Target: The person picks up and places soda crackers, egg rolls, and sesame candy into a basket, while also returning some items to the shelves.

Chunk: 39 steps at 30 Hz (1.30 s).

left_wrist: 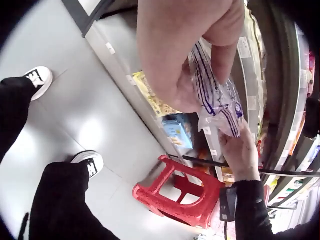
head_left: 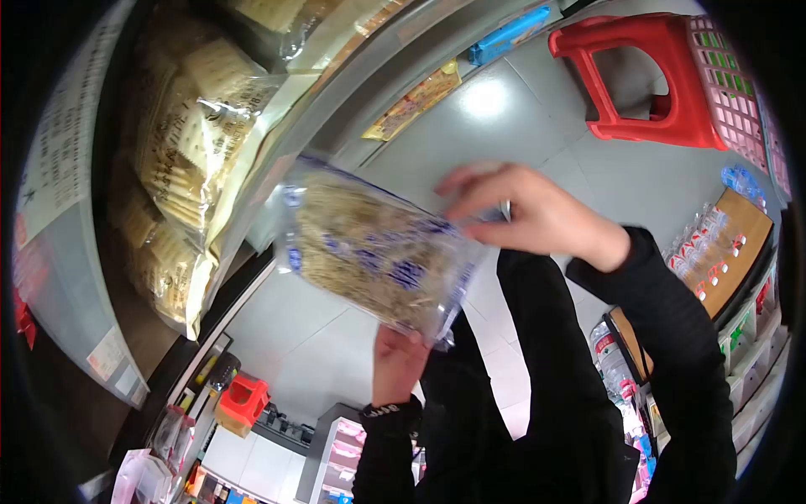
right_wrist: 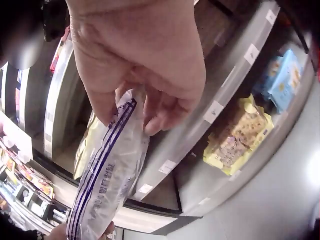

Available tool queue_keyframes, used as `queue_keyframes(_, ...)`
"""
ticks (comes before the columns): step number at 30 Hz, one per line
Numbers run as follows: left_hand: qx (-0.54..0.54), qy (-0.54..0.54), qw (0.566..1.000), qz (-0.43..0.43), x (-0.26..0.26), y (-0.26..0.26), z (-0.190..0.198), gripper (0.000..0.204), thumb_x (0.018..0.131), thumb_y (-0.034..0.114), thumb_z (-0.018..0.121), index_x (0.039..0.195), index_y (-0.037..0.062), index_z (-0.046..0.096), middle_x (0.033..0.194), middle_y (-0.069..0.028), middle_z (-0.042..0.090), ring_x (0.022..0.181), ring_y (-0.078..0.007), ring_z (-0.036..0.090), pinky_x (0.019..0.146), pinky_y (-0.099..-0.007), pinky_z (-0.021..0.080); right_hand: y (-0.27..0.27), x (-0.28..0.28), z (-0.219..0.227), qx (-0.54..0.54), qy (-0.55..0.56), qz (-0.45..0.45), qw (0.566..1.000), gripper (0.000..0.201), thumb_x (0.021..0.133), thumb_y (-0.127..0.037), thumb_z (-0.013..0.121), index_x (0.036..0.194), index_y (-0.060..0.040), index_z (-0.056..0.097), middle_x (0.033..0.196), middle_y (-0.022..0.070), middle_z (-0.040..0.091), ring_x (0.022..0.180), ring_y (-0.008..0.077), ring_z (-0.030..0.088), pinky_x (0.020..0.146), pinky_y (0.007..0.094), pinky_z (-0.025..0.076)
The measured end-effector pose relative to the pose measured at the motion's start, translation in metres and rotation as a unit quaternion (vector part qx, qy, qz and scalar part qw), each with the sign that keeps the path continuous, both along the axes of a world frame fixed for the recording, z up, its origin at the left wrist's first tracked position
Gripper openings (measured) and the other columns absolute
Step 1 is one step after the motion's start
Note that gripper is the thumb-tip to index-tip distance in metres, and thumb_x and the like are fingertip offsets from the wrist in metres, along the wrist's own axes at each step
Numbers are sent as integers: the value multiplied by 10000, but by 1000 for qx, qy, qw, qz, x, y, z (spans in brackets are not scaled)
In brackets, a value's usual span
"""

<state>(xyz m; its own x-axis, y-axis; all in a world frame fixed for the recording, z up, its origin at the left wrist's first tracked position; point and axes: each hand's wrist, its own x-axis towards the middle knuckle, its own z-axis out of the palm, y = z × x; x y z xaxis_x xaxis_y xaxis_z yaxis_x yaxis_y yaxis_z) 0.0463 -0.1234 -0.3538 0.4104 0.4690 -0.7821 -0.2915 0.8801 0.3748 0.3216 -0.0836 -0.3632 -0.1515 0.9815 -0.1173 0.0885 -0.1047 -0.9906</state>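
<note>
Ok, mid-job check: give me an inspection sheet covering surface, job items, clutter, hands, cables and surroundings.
Surface: grey shelf bearing cracker packs; tiled floor below.
Job items: clear packet with blue print and tan contents, held up beside the shelf.
Clutter: red stool, pink basket next to it.
Hands: left hand grips the packet's lower edge; right hand is at another edge, blurred, pinch unclear.
Cables: dark cable below the device at the right wrist.
Surroundings: yellow packet and blue packet low down; bottles on a brown surface.
</note>
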Motion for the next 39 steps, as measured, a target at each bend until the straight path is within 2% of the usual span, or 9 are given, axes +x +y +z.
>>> queue_keyframes(4, 38, -6, 997, 60, 9, 38, -22, 454, 757, 28, 542, 1175, 46, 366, 1174, -94, 433, 1041, -218, 444, 869, -355, 386, 67, -17, -32, 154, -74, -42, 984, 186, 667, -138, 604, 825, -39, 612, 921, 110, 559, 817, 242, 549, 707, 321, 437)
queue_keyframes(10, 23, -31, 995, 93, 5, 80, -57, 345, 783, 37, 513, 1114, 23, 416, 1100, -114, 478, 1029, -239, 456, 894, -366, 379, 119, -30, -57, -50, -41, -23, 998, 348, 627, -202, 661, 911, -16, 586, 954, 130, 548, 832, 240, 548, 702, 301, 443)
queue_keyframes(15, 16, -21, 992, 125, 30, 99, -64, 288, 808, 47, 486, 1085, -9, 428, 1044, -126, 503, 991, -231, 477, 898, -348, 382, 91, -48, -91, -71, -23, -344, 936, 748, 580, -365, 711, 1043, 148, 425, 953, 251, 517, 843, 280, 545, 692, 312, 446)
queue_keyframes(16, 17, -29, 991, 131, 34, 103, -69, 276, 812, 40, 476, 1080, -11, 429, 1049, -125, 498, 974, -224, 483, 896, -336, 381, 81, -48, -89, -119, -12, -292, 949, 779, 574, -392, 717, 1033, 154, 402, 930, 255, 521, 856, 270, 543, 676, 316, 447)
queue_keyframes(19, 24, -56, 989, 136, 52, 111, -86, 270, 808, 41, 483, 1071, 0, 439, 1050, -114, 497, 980, -212, 475, 900, -333, 373, 66, -64, -75, -265, -3, -162, 951, 711, 655, -304, 695, 1147, 76, 352, 929, 121, 518, 806, 186, 550, 699, 260, 441)
queue_keyframes(26, 65, 119, 989, -55, 45, 130, -52, 281, 811, 88, 483, 1069, -14, 442, 1041, -128, 493, 1020, -242, 450, 891, -357, 350, 92, -80, -102, -123, -77, -279, 949, 486, 684, -191, 629, 1083, 3, 430, 894, 148, 533, 812, 243, 558, 686, 306, 439)
queue_keyframes(34, 415, 529, 720, -174, -43, 218, -78, 360, 798, 130, 474, 1108, -40, 410, 1095, -140, 461, 1028, -191, 431, 882, -270, 303, 139, -81, -86, -113, -192, -201, 954, 300, 651, -87, 525, 942, -17, 541, 834, 169, 573, 837, 313, 543, 719, 366, 430)
queue_keyframes(37, 345, 381, 840, -174, -92, 252, -122, 410, 817, 220, 456, 1135, -29, 387, 1155, -134, 422, 1088, -187, 379, 928, -291, 232, 167, -117, -106, -99, -291, -223, 925, 230, 667, -116, 510, 875, -44, 577, 830, 126, 578, 845, 265, 544, 713, 341, 424)
queue_keyframes(39, 333, 430, 806, -232, -110, 255, -120, 396, 820, 227, 451, 1135, -6, 395, 1153, -113, 423, 1090, -173, 376, 932, -302, 216, 174, -128, -108, -50, -368, -261, 891, 179, 682, -143, 506, 800, -53, 605, 808, 95, 583, 844, 232, 543, 711, 324, 416)
